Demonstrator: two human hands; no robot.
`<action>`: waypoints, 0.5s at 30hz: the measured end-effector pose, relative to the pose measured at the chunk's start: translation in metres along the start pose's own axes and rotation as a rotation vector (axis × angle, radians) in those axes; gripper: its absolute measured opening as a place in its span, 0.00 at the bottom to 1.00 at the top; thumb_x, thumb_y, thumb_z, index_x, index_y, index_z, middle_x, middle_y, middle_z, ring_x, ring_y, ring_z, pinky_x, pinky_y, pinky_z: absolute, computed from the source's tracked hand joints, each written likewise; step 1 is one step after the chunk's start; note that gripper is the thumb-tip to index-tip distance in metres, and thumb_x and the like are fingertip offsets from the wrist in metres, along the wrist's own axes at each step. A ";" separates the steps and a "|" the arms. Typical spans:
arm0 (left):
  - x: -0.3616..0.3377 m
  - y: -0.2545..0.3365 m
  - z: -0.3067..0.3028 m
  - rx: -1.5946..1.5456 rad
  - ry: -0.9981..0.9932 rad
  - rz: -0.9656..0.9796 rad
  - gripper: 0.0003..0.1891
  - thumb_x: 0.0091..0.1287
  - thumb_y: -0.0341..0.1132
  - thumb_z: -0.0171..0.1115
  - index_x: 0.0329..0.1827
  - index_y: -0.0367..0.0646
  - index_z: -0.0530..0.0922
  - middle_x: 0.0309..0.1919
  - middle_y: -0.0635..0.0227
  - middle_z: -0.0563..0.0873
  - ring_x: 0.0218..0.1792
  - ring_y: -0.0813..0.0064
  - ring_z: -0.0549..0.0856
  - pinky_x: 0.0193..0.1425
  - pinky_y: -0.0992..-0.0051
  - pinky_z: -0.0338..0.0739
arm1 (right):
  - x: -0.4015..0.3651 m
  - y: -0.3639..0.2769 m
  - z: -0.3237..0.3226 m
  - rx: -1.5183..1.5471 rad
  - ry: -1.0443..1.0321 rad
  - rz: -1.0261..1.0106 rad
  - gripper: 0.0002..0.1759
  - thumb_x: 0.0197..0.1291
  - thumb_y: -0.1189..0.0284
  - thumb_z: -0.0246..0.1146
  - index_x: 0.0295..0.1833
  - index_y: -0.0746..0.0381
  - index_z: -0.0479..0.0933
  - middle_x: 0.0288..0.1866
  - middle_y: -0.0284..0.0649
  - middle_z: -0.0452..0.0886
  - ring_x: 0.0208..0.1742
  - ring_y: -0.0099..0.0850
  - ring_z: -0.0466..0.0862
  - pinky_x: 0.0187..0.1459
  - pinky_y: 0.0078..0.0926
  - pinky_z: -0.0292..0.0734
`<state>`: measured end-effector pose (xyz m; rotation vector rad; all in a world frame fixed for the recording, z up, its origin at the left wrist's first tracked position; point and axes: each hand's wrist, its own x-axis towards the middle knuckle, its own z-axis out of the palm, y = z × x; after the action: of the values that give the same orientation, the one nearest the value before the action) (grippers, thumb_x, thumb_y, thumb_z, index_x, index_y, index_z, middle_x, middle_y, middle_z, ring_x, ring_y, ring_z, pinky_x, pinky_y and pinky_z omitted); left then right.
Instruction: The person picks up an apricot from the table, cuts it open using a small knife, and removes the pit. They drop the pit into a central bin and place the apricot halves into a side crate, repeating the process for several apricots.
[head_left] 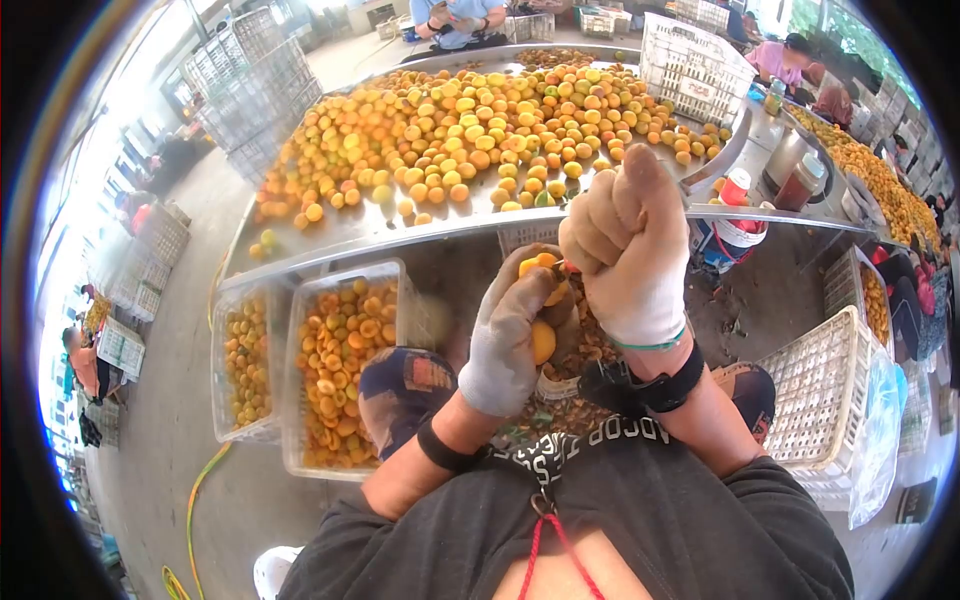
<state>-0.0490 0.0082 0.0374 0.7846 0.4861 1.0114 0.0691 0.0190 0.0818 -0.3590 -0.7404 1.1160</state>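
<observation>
In front of my chest, my left hand in a pale, stained glove is closed around an apricot whose orange flesh shows at the fingertips. Another apricot sits lower, by the palm. My right hand, gloved too, is a fist with the thumb raised, its curled fingers right beside the fruit. I cannot tell what it grips. Below both hands stands a container of brownish pits and scraps, partly hidden by them.
A metal table heaped with apricots spans the front. Tubs of apricots stand at my left, and a white plastic crate at my right. On the table are a crate and a red-capped jar. Other people sit farther off.
</observation>
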 end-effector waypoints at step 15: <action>0.016 -0.007 -0.020 0.018 -0.158 -0.091 0.17 0.75 0.39 0.50 0.60 0.38 0.72 0.34 0.69 0.78 0.29 0.81 0.76 0.30 0.82 0.68 | -0.002 -0.001 -0.008 -0.194 0.054 -0.012 0.28 0.74 0.58 0.54 0.19 0.53 0.55 0.15 0.25 0.54 0.15 0.19 0.52 0.19 0.22 0.46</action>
<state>-0.0512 0.0275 0.0192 0.8439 0.3915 0.8544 0.0748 0.0181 0.0760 -0.5459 -0.8043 1.0216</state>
